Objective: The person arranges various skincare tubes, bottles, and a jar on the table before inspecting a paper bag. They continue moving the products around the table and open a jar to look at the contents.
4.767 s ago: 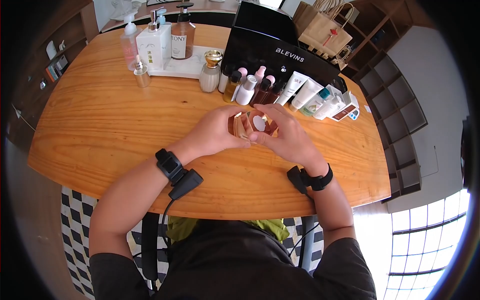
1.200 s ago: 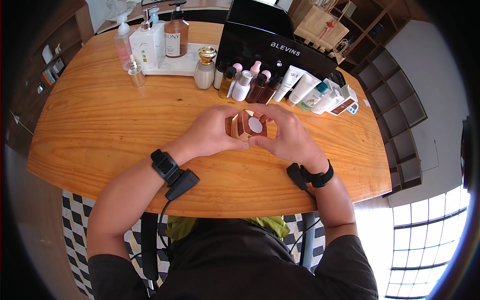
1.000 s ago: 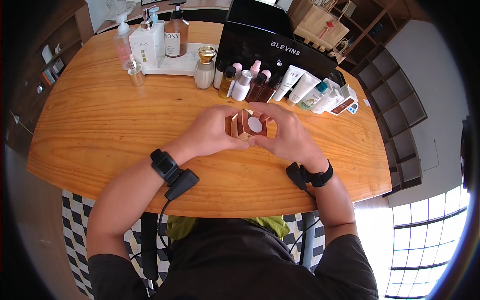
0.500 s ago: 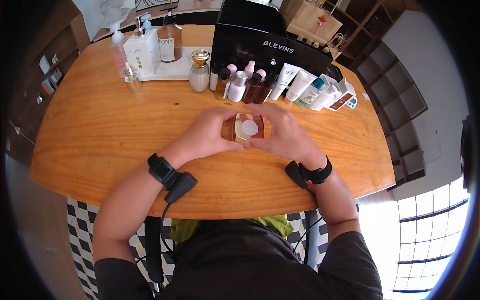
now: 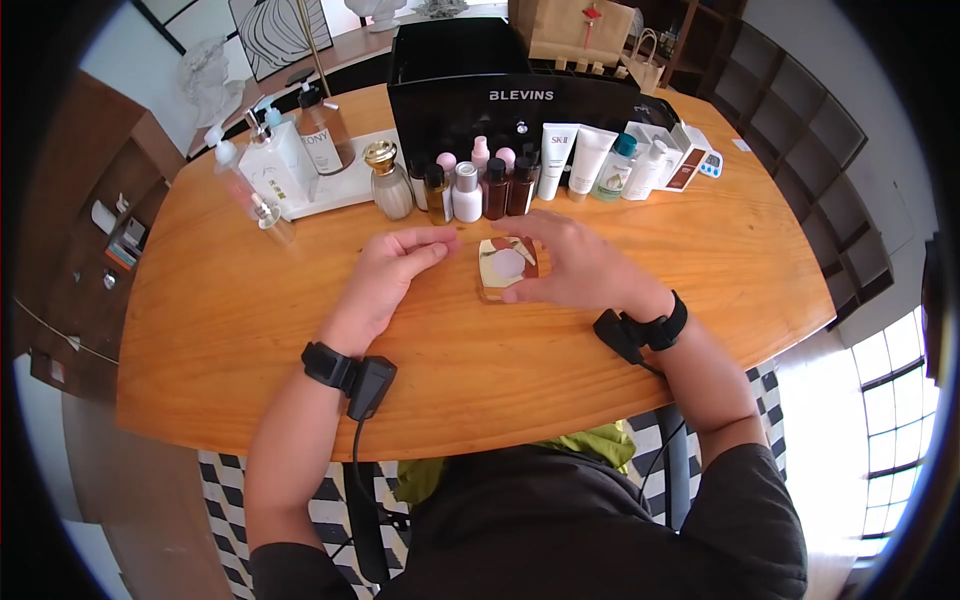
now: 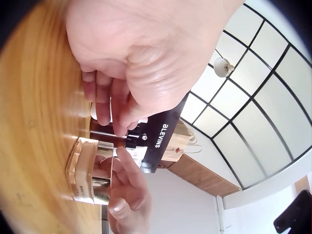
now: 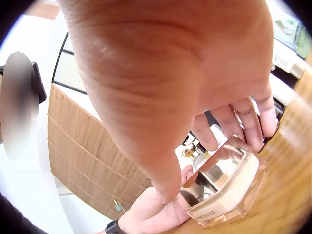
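A squarish cosmetic jar (image 5: 508,264) with a shiny gold lid and a round pale patch on top stands on the wooden table (image 5: 440,370). Its clear, pinkish base (image 6: 80,170) rests on the tabletop in the left wrist view. My right hand (image 5: 585,262) spans the jar, the thumb at its near edge and the curved fingers at its far edge, around lid height. To the left, apart from the jar, my left hand (image 5: 385,280) is held over the table with loosely bent fingers, thumb close to the index finger, nothing in it.
Behind the hands stand several small bottles (image 5: 495,190) and white tubes (image 5: 590,160) before a black BLEVINS case (image 5: 450,115). A gold-capped ribbed bottle (image 5: 390,185) and a white tray (image 5: 350,195) with pump bottles are back left. Paper bags (image 5: 575,35) lie beyond the case.
Both hands held the jar earlier; my left hand has let go and drawn left. The jar has been turned lid up and set on the table, my right hand still around it.
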The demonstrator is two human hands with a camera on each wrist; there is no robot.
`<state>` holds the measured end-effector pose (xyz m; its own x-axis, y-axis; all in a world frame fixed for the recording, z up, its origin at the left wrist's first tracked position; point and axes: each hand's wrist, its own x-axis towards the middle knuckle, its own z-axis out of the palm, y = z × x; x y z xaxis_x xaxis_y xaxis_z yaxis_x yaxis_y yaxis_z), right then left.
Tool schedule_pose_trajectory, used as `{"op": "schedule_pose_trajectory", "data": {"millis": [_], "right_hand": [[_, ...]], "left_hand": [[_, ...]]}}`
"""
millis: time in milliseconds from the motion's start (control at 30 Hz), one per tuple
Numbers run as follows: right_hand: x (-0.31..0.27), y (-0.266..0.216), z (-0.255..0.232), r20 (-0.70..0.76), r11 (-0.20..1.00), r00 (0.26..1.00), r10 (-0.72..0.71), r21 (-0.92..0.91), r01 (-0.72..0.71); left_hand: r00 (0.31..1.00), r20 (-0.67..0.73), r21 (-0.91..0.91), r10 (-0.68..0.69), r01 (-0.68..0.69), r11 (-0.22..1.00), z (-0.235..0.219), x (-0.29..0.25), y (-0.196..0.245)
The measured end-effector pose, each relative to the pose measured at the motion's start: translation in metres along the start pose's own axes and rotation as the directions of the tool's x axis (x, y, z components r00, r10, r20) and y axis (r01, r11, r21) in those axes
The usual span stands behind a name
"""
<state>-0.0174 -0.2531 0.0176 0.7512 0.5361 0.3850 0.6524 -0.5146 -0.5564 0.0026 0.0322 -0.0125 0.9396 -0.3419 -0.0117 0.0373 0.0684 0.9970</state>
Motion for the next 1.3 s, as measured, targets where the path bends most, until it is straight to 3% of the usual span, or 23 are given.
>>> {"op": "schedule_pose_trajectory", "data": {"millis": [33, 100, 133, 200, 233, 300, 533, 700, 1300], "right_hand": [[0.000, -0.001, -0.004, -0.014, 1.000, 1.000, 0.003, 0.007, -0.002], [0.003, -0.005, -0.015, 0.169, 0.969, 0.966, 0.196, 0.115, -0.217], [0.003, 0.002, -0.016, 0.159, 0.968, 0.967, 0.197, 0.122, -0.217], [0.005, 0.023, -0.013, 0.225, 0.862, 0.923, 0.312, 0.341, -0.375], [0.006, 0.033, -0.011, 0.216, 0.861, 0.924, 0.315, 0.345, -0.374], [0.007, 0.048, -0.013, 0.258, 0.712, 0.882, 0.395, 0.520, -0.471], [0.006, 0.058, -0.018, 0.309, 0.603, 0.855, 0.416, 0.610, -0.514], [0.007, 0.061, -0.014, 0.298, 0.614, 0.861, 0.413, 0.607, -0.505], [0.008, 0.062, -0.007, 0.251, 0.649, 0.872, 0.420, 0.589, -0.482]], "left_hand": [[1.000, 0.007, 0.014, -0.004, 0.003, 1.000, 0.000, 0.000, 0.000], [1.000, 0.001, 0.012, 0.007, -0.007, 1.000, 0.002, 0.000, 0.001], [1.000, 0.006, 0.023, 0.005, -0.005, 1.000, 0.002, 0.000, 0.001], [1.000, -0.018, 0.011, 0.010, -0.010, 1.000, 0.004, -0.001, 0.001], [1.000, -0.010, 0.018, 0.010, -0.010, 1.000, 0.004, -0.001, 0.000], [0.999, -0.053, -0.008, 0.010, -0.010, 1.000, 0.006, 0.000, -0.001], [0.997, -0.072, 0.040, 0.005, -0.002, 0.999, 0.005, -0.001, -0.004], [0.999, -0.046, 0.137, 0.000, 0.006, 0.990, 0.005, 0.000, -0.003], [0.997, 0.082, 0.123, 0.015, -0.025, 0.992, 0.006, -0.001, -0.004]]}}
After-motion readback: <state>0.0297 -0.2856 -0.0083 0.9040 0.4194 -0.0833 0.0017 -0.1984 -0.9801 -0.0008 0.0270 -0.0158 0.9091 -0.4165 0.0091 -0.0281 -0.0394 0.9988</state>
